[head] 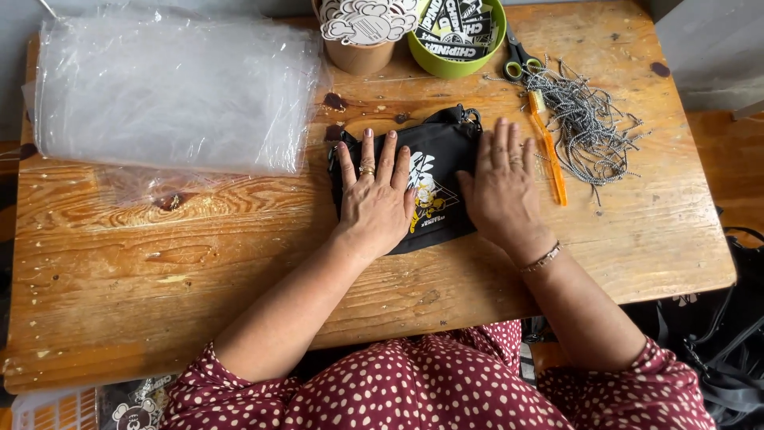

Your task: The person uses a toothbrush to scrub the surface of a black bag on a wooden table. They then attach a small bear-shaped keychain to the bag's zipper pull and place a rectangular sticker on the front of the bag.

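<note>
- We read the step in hand as flattening: both hands lie palm-down on a small black fabric pouch with a yellow and white print, pressing it against the wooden table.
- Left hand: fingers spread, flat on the pouch's left half, a ring on one finger. It grips nothing.
- Right hand: fingers together and extended, flat on the pouch's right edge, partly over the bare wood. It pinches nothing either; a bracelet sits at the wrist.
- The pouch lies at table centre, under and between the two hands; its printed middle shows in the gap. A dark strap or zip pull shows at its top right corner.
- Our judgement: a next move calls for keeping the fabric smooth and square while one hand lifts away; it could crease again if released unevenly.
- Near by: a stack of clear plastic bags well to the left; an orange tool just beside the right hand; a heap of ball chains beyond it; scissors, a green bowl and a paper cup of printed tags at the far edge.
</note>
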